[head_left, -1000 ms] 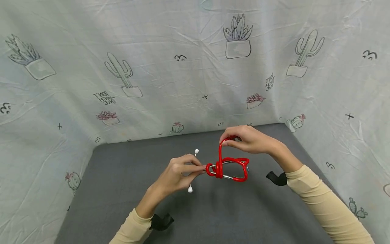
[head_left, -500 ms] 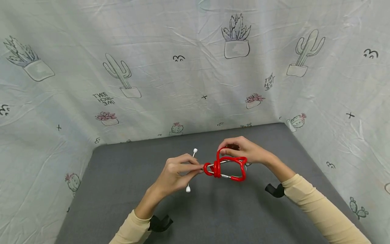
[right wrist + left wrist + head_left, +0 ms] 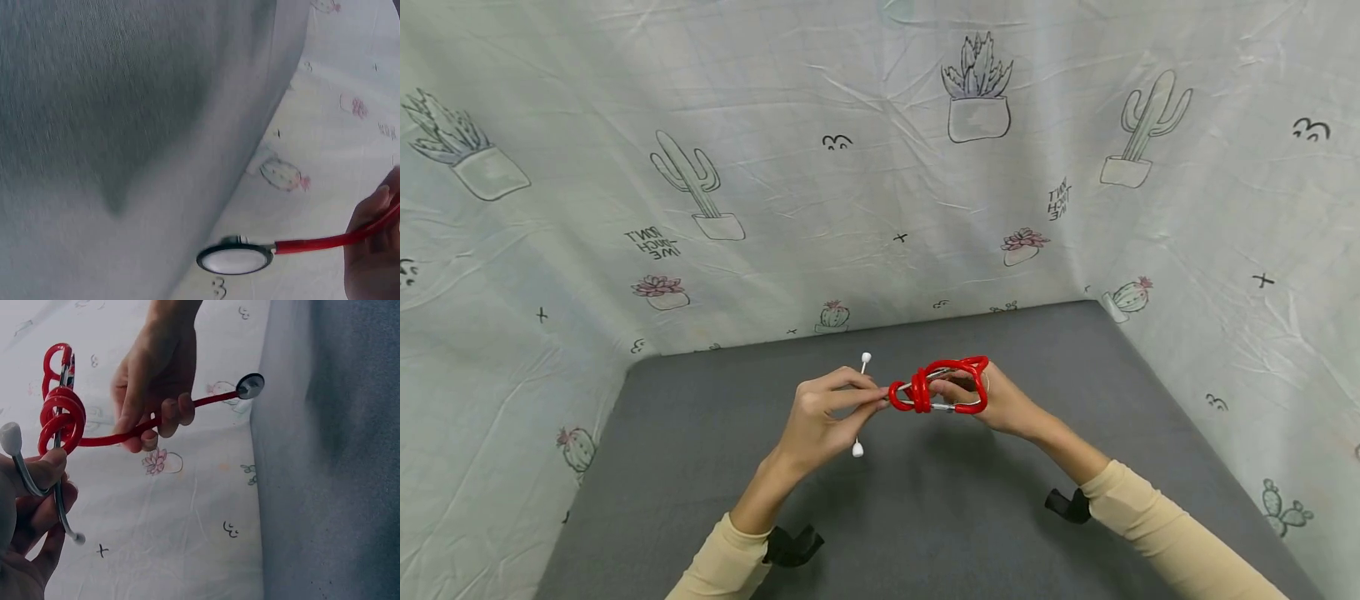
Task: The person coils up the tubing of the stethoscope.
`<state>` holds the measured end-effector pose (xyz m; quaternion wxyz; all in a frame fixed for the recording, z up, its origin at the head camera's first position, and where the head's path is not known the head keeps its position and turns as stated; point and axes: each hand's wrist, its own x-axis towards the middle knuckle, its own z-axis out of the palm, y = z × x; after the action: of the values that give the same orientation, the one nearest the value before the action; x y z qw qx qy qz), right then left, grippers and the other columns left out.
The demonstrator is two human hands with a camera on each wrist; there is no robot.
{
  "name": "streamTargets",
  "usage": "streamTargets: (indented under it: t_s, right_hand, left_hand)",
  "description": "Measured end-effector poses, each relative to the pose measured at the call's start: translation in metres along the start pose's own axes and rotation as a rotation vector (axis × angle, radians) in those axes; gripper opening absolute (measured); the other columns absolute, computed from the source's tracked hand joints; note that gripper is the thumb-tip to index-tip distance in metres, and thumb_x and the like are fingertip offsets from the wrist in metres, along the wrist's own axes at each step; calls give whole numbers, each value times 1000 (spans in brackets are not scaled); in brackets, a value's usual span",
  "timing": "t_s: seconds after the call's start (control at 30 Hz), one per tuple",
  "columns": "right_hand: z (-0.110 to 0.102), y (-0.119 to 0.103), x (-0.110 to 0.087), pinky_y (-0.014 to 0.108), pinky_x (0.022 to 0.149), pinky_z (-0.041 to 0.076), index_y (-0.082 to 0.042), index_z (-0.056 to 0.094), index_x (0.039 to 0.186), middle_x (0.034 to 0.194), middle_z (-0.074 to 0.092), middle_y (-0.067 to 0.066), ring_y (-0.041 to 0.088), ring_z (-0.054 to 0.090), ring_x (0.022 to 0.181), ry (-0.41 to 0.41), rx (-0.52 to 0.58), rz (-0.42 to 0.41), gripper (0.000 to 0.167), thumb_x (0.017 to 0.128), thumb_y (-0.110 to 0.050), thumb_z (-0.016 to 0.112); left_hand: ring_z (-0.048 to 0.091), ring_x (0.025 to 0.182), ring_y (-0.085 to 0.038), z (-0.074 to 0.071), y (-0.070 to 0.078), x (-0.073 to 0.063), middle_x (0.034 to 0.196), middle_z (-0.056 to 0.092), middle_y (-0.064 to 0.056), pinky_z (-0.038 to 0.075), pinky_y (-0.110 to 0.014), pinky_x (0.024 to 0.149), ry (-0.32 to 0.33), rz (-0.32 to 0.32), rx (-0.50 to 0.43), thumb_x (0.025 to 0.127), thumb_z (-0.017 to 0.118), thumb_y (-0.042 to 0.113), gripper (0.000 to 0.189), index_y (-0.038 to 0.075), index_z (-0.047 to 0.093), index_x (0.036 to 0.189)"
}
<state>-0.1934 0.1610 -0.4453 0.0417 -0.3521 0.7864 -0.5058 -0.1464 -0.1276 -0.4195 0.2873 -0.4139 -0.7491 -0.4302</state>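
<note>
A red stethoscope (image 3: pixel 921 391) is held in the air by both hands, its tubing wound in several turns around the metal ear tubes. My left hand (image 3: pixel 823 421) pinches it by the ear-tube end, and the white ear tips (image 3: pixel 867 357) stick out on either side of the fingers. Behind the red loop, my right hand (image 3: pixel 1011 407) grips the free stretch of tubing (image 3: pixel 103 440). Past those fingers, the round chest piece (image 3: pixel 235 260) hangs out at the tube's end. In the head view the chest piece is hidden.
Below the hands lies a grey table surface (image 3: pixel 700 467). A pale cloth with cactus drawings (image 3: pixel 775 208) surrounds it at the back and sides. Black straps (image 3: pixel 793 546) hang at both wrists.
My right hand has come down and left, from above the coil to behind the loop, bringing the free tubing with it. The left hand and the stethoscope have shifted slightly up and left.
</note>
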Motion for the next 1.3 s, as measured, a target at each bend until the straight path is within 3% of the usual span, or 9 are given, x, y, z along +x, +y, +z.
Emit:
streamTargets:
  t_s: [0.17, 0.37, 0.67, 0.9, 1.13, 1.3]
  right_hand:
    - [15, 0, -5, 29, 62, 60, -2, 78, 119, 89, 77, 15, 15, 68, 67, 69, 17, -65, 19, 102, 2, 70]
    - [28, -2, -10, 31, 58, 60, 1, 78, 113, 83, 73, 13, 24, 67, 64, 116, 57, -135, 17, 104, 6, 64]
    - [36, 3, -20, 26, 61, 61, 4, 78, 123, 95, 68, 13, 17, 65, 67, 209, 62, -250, 25, 99, 9, 70]
    - [33, 0, -32, 19, 64, 60, 1, 80, 123, 105, 74, 8, 9, 69, 73, 249, -81, -302, 35, 91, 13, 78]
    - [33, -11, -39, 11, 62, 46, -4, 80, 121, 104, 74, 5, 5, 54, 70, 261, -236, -426, 22, 105, -17, 73]
    - [39, -22, -42, 10, 66, 49, -1, 81, 119, 103, 73, 6, 6, 58, 74, 254, -274, -485, 19, 101, -8, 76]
  left_hand:
    - [72, 71, -17, -1, -2, 0, 86, 77, -8, 59, -21, 65, 47, -37, 7, 77, 89, -14, 23, -1, 87, 95]
    - [73, 71, -19, 0, -3, -2, 86, 79, -10, 60, -23, 64, 85, -87, 30, 79, 89, -13, 20, -1, 87, 94]
    - [75, 74, -22, -8, -8, -3, 88, 80, -12, 60, -19, 71, 127, -140, 44, 78, 89, -13, 20, -2, 87, 95]
    - [76, 77, -25, -20, -14, -8, 88, 81, -12, 58, -14, 75, 156, -199, 107, 79, 90, -10, 18, 0, 87, 94]
    - [75, 78, -23, -22, -14, -10, 89, 82, -11, 55, -12, 78, 176, -278, 120, 81, 91, -7, 18, 2, 88, 97]
    - [75, 79, -23, -20, -16, -9, 89, 82, -10, 56, -12, 79, 184, -315, 134, 82, 91, -5, 17, 3, 88, 97]
